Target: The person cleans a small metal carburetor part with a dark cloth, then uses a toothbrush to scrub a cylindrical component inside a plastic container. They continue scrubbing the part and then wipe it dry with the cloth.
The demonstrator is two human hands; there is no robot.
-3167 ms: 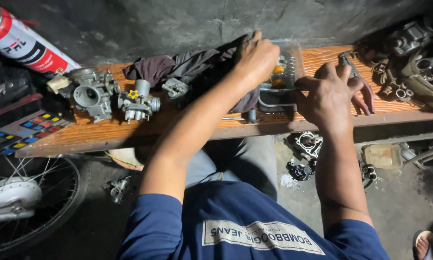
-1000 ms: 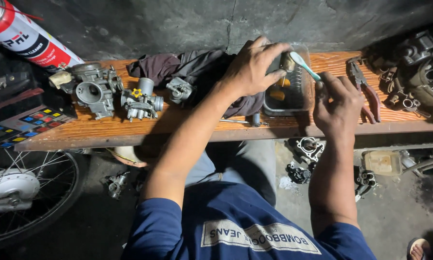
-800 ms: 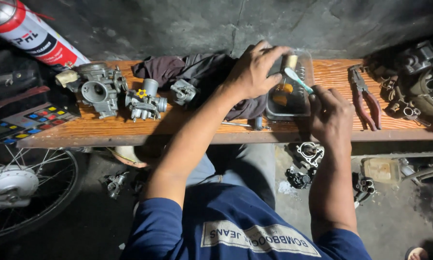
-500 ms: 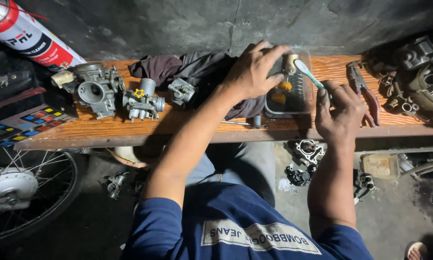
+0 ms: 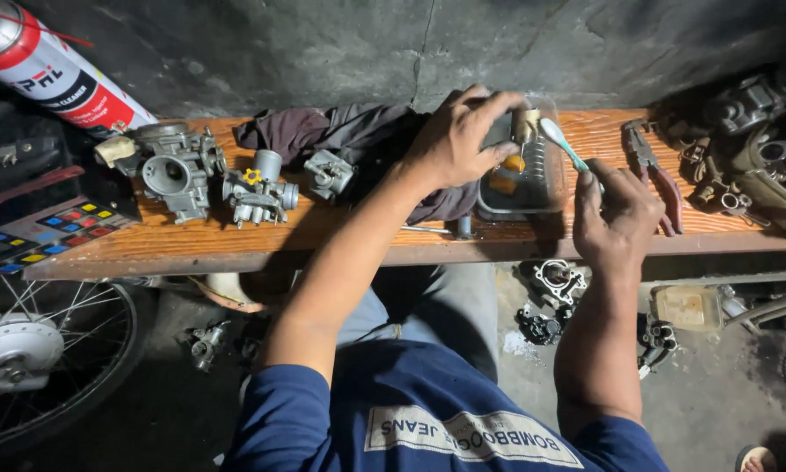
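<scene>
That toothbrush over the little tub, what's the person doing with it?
A person sits at a wooden bench covered with engine parts. The left hand holds a small brass part over a clear plastic tub. The right hand holds a toothbrush with its head against that part, as if scrubbing it. Two metal carburetors lie to the left by a dark rag, and pliers lie to the right.

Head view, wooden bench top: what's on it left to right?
Spray can → large grey carburetor → smaller carburetor with yellow part → dark rag → left hand on a small part → toothbrush → right hand → pliers.
</scene>
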